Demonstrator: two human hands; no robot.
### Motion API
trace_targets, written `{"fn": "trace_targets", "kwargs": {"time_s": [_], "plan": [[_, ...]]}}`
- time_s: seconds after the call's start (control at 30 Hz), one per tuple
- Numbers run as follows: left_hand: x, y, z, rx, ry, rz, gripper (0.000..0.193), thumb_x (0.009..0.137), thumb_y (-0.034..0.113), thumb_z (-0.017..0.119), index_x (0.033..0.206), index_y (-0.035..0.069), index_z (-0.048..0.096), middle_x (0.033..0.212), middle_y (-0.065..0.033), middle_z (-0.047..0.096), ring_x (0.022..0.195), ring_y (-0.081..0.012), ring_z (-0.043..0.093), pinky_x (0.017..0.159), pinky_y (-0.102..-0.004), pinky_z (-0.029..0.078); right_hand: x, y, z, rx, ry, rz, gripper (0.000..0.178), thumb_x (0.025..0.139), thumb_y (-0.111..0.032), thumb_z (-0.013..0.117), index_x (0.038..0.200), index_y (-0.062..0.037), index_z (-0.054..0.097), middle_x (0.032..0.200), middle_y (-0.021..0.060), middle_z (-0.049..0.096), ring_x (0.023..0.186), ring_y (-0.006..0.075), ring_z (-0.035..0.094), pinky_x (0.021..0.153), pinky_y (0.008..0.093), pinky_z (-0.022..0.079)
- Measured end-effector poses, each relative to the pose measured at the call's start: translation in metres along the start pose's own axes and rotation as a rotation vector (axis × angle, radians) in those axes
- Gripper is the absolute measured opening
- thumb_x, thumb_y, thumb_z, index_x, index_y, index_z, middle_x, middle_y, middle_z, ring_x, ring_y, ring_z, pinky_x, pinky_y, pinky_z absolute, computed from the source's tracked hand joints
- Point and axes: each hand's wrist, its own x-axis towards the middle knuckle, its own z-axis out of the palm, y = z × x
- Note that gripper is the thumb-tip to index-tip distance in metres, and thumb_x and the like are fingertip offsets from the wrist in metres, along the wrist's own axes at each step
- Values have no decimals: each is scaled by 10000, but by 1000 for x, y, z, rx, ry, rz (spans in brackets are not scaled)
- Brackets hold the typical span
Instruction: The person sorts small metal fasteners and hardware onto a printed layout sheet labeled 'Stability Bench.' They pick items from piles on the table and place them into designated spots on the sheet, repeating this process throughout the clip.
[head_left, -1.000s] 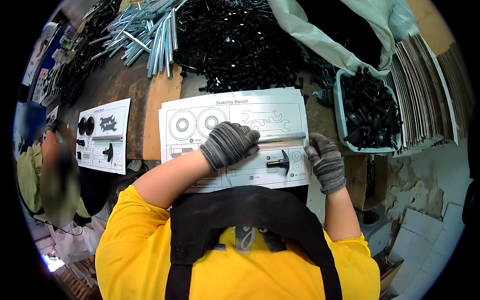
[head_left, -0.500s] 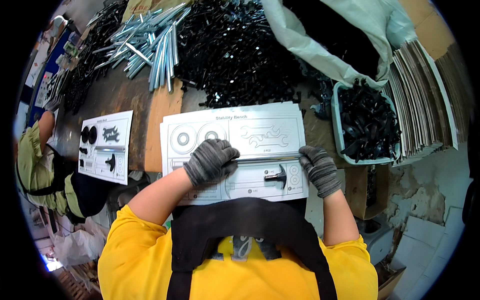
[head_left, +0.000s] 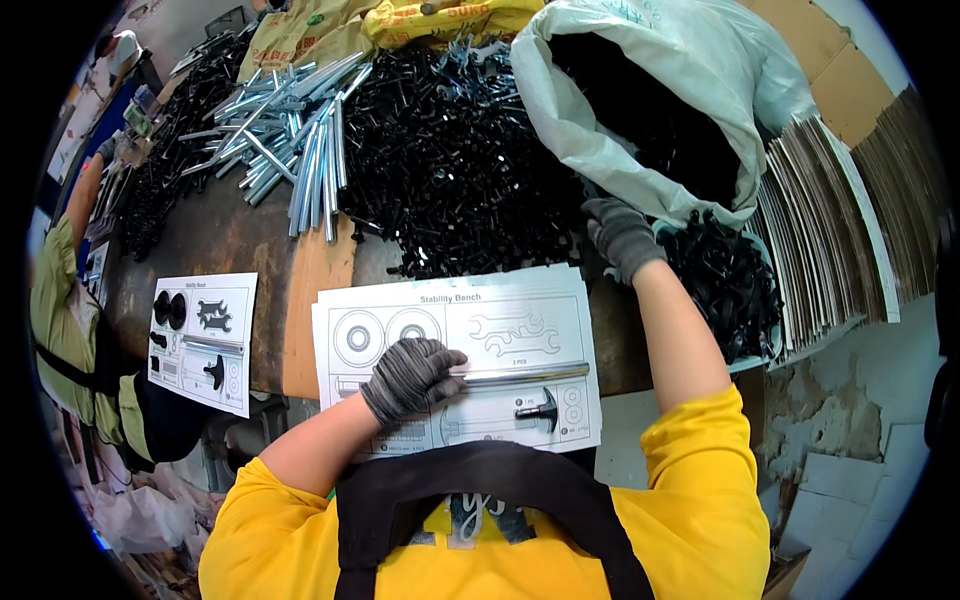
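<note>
A shiny metal tube (head_left: 525, 374) lies across a stack of printed parts sheets (head_left: 333, 300) in front of me. My left hand (head_left: 412, 380), in a grey knit glove, rests on the sheets with its fingers curled over the tube's left end. A black T-shaped knob (head_left: 545, 411) lies on the top sheet, just below the tube. My right hand (head_left: 622, 238), gloved too, reaches to the right edge of the pile of small black parts (head_left: 470, 180), below the white sack (head_left: 560, 110). Its fingers are bent inward; what they grip is hidden.
Loose metal tubes (head_left: 325, 180) are heaped at the back left. A pale bin (head_left: 760, 355) of black parts stands right, beside stacked cardboard (head_left: 830, 230). Another sheet (head_left: 245, 340) carrying parts lies left, near a person in a green sleeve (head_left: 60, 300). Yellow sacks (head_left: 450, 20) sit behind.
My right hand has left the tube's right end and moved up and away to the black pile's edge. My left hand stays at the tube's left end. The view has tilted upward.
</note>
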Motion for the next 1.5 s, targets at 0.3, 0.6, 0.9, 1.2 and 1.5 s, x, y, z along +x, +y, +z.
{"fn": "trace_targets", "kwargs": {"time_s": [0.3, 0.6, 0.9, 1.2, 1.5], "plan": [[-2, -3, 2, -12, 21, 8, 352, 631, 184, 722, 919, 56, 565, 620, -98, 561, 544, -280, 565, 486, -361, 446, 100, 11, -2, 199, 145, 514, 552, 851, -367, 426, 1351, -178, 286, 1375, 119, 324, 1256, 285, 317, 1020, 370, 292], [0, -2, 3, -48, 8, -61, 194, 727, 206, 631, 861, 70, 600, 653, -100, 577, 563, -282, 570, 513, -381, 463, 132, 5, 17, 307, 184, 343, 609, 824, -499, 409, 1321, -158, 315, 1355, 89, 321, 1249, 263, 285, 1044, 373, 225], [-1, -6, 4, -85, 28, -16, 224, 696, 170, 657, 872, 53, 583, 670, -110, 590, 573, -280, 576, 513, -366, 456, 106, 19, 9, 377, 160, 448, 523, 834, -448, 451, 1245, -128, 404, 1232, 92, 435, 1139, 258, 404, 986, 352, 308], [-1, 2, -1, -62, 31, -47, 170, 749, 187, 604, 865, 63, 602, 672, -119, 576, 583, -299, 569, 541, -396, 464, -11, -20, 22, 916, -17, 251, 389, 807, -327, 554, 1093, -64, 524, 1010, 98, 571, 927, 235, 550, 839, 317, 431], [62, 32, 3, -1207, 172, -647, 273, 839, 179, 551, 1052, 13, 521, 815, -71, 574, 694, -136, 550, 582, -239, 468, -108, -94, 44, 1924, -353, 140, 177, 776, -77, 632, 935, -7, 599, 827, 63, 619, 776, 137, 576, 689, 233, 469]]}}
